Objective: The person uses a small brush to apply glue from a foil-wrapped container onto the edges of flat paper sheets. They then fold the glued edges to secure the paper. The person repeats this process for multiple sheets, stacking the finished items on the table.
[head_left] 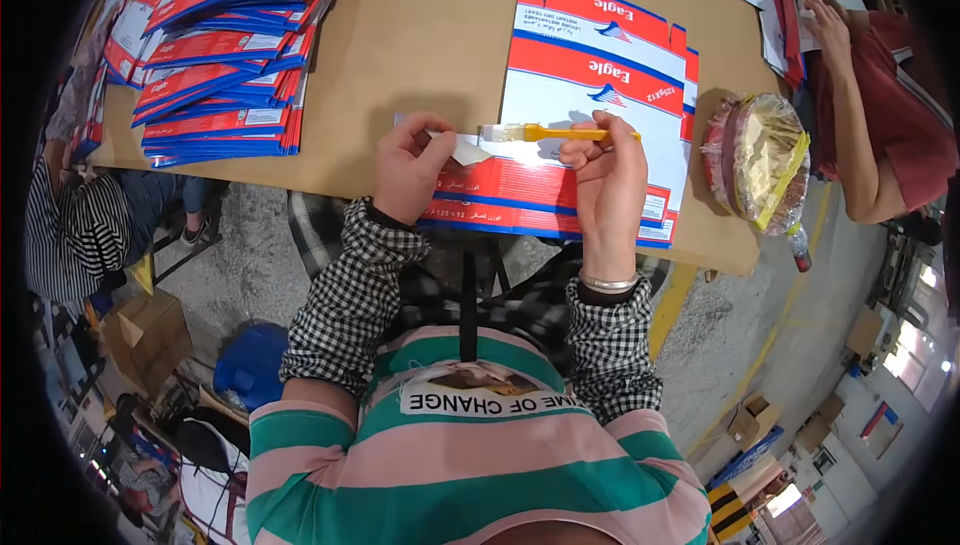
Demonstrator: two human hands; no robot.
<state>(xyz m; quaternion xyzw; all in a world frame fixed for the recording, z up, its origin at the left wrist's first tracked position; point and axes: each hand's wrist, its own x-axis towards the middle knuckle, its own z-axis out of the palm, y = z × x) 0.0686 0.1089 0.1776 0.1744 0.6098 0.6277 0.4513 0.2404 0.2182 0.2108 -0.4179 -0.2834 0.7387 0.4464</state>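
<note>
A flattened red, white and blue carton (590,105) is laid on the brown table (430,35), near edge toward the worker. Its white flap (462,148) is pinched between the fingers of the left hand (410,167), steadying it for gluing. A yellow-handled brush (548,132) is clamped in the right hand (610,180), bristles at the flap. Stacked cartons (225,65) lie far left; a wrapped glue tub (762,160) stands right.

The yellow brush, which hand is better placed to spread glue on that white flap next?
Right, probably. The right hand grips the yellow brush by its handle, bristles pointing at the white flap. The left hand is pinching that flap over the flattened carton, so it looks busy holding it.
</note>
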